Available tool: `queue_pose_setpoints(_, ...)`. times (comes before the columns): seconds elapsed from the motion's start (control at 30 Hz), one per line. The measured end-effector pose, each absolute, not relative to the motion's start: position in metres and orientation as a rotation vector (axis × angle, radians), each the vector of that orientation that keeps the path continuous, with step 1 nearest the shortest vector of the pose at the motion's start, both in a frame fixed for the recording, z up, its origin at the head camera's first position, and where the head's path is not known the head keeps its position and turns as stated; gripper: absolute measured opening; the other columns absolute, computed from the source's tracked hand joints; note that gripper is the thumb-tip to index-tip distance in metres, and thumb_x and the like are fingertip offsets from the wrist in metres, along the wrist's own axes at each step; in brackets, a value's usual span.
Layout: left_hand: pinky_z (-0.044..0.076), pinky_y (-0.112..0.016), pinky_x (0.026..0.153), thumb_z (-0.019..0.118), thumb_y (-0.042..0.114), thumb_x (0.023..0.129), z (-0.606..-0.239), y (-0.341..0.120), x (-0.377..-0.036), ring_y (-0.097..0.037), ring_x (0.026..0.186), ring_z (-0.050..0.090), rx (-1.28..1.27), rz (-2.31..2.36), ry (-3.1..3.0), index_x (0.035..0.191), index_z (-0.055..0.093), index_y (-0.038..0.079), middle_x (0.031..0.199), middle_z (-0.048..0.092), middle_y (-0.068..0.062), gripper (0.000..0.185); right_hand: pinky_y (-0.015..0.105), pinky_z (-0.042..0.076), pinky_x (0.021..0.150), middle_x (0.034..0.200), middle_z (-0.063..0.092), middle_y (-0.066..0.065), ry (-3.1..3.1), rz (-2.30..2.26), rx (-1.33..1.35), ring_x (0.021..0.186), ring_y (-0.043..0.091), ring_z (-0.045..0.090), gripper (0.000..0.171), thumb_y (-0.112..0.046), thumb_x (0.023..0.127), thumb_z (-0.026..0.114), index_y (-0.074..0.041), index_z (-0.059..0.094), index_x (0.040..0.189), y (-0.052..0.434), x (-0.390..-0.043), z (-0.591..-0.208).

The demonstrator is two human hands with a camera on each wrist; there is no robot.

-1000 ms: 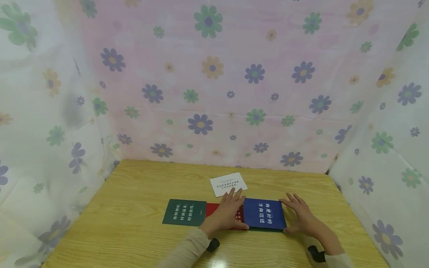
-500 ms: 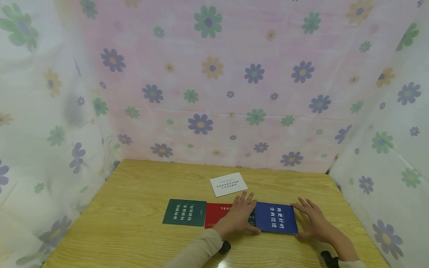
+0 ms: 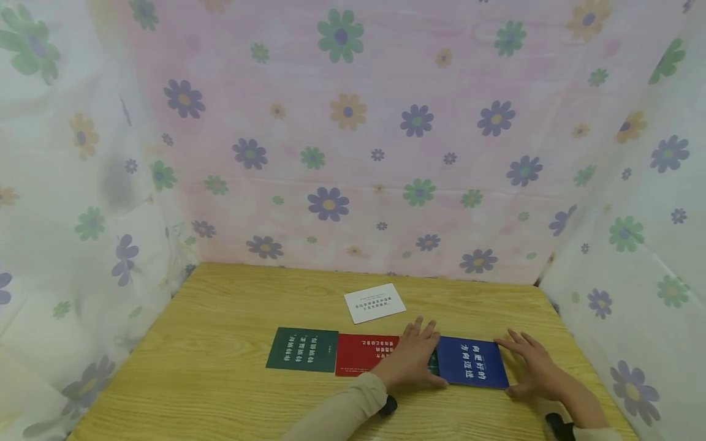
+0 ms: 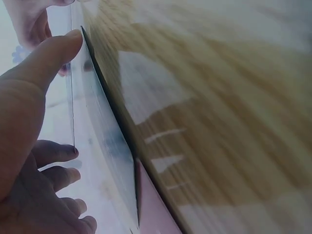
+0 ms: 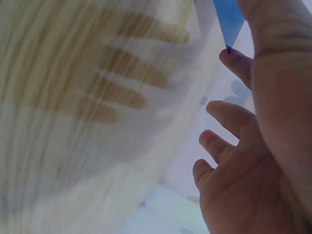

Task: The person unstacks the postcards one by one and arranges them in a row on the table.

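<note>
A blue card [image 3: 473,370] with white print lies flat on the wooden table [image 3: 220,380]. My left hand [image 3: 413,356] presses flat on its left edge with straight fingers, covering most of a dark green card [image 3: 434,362] beneath. My right hand [image 3: 532,365] rests with spread fingers against the blue card's right edge. In the left wrist view my thumb [image 4: 44,68] lies along a card's edge. A corner of the blue card [image 5: 226,19] shows by my fingers [image 5: 231,117] in the right wrist view. Left of my hands lie a red card [image 3: 361,354] and a green card [image 3: 301,349].
A white card [image 3: 375,302] lies farther back at the table's middle. Flowered cloth [image 3: 353,153] hangs behind the table and down both sides, close to its edges. Black wrist-worn cameras [image 3: 388,406] sit near the front edge.
Both hands have slid the blue card to the right across the table. The red card, earlier mostly under my left hand, now shows almost whole.
</note>
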State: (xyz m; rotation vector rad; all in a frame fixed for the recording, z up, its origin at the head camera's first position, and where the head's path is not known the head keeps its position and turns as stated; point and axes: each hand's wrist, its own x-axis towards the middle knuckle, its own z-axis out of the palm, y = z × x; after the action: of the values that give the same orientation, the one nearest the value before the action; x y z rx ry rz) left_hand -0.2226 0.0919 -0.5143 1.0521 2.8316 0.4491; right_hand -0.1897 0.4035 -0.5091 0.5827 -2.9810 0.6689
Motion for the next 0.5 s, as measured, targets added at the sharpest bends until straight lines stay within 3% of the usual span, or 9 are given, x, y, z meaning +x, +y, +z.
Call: queue_pose_setpoints(0.5,0.022,-0.039,0.127,0.072,0.072,0.079,-0.512,0.132,-0.231,-0.028,0.157,0.018,1.066,0.294,2.87,0.154,0.045,0.018,0.167,0.028,-0.002,0.096,0.086,0.031,0.092,0.147,0.037,0.045,-3.092,0.639,0.527,0.127,0.075,0.029,0.094,-0.018,0.052,0.098,0.002,0.058,0.135,0.432,-0.196,-0.497)
